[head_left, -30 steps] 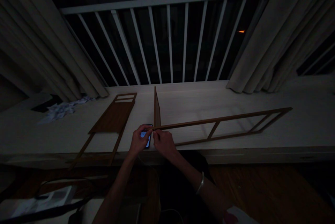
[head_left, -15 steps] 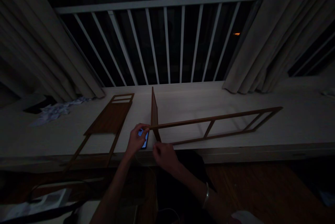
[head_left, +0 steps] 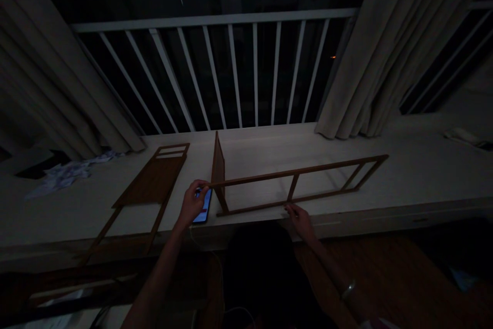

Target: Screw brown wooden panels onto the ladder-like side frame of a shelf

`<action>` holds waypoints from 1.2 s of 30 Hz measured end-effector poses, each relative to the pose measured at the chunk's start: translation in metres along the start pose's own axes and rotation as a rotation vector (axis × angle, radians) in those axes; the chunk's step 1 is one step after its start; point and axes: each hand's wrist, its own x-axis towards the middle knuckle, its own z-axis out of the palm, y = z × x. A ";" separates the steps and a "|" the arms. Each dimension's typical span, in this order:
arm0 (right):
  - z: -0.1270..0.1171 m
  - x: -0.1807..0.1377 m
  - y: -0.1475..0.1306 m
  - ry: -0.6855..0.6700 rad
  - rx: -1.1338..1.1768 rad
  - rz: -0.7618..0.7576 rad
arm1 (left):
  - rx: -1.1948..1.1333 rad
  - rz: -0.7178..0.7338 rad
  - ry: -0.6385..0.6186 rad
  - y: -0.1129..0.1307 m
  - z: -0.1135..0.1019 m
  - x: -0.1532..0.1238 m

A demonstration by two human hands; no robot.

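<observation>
Brown wooden ladder-shaped frame [head_left: 262, 176] stands on its long edge along the front of the white window ledge [head_left: 265, 147]; upright brown wooden panel [head_left: 217, 162] meets its left end at an angle. Left hand [head_left: 193, 200]: thumb and fingers closed in a pinch on the end of the upper rail, just above a black-edged phone [head_left: 205, 208] with a lit screen. Right hand [head_left: 299, 220]: fingers curled nearly closed at the lower rail, beside the crossbar; cannot tell whether it grips the rail or some small part.

Risks (judged): frame has a narrow footing, so a slip of the left pinch or a push at the lower rail could tip it. If the corner joint is loose, uneven force could twist it apart. A dropped rail end could strike the phone. The thin white cable [head_left: 200, 243] hanging below could snag on the left forearm. A second flat brown wooden frame [head_left: 154, 180] overhangs the ledge edge; a knock could shift it.

Writing: phone screen shows pale blue with a red patch, text too small to read. No brand or label legible; light is dim.
</observation>
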 end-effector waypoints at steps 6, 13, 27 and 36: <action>-0.024 0.040 0.020 0.157 -0.112 -0.063 | -0.006 0.048 0.045 -0.011 0.011 0.016; -0.015 0.070 0.001 0.017 -0.050 -0.128 | 0.115 0.101 0.065 -0.024 0.011 0.047; 0.007 0.092 -0.009 0.043 0.023 -0.038 | 0.119 0.080 0.081 -0.047 0.000 0.075; 0.009 0.084 -0.002 0.098 -0.009 -0.013 | 0.055 0.082 0.190 -0.032 0.008 0.061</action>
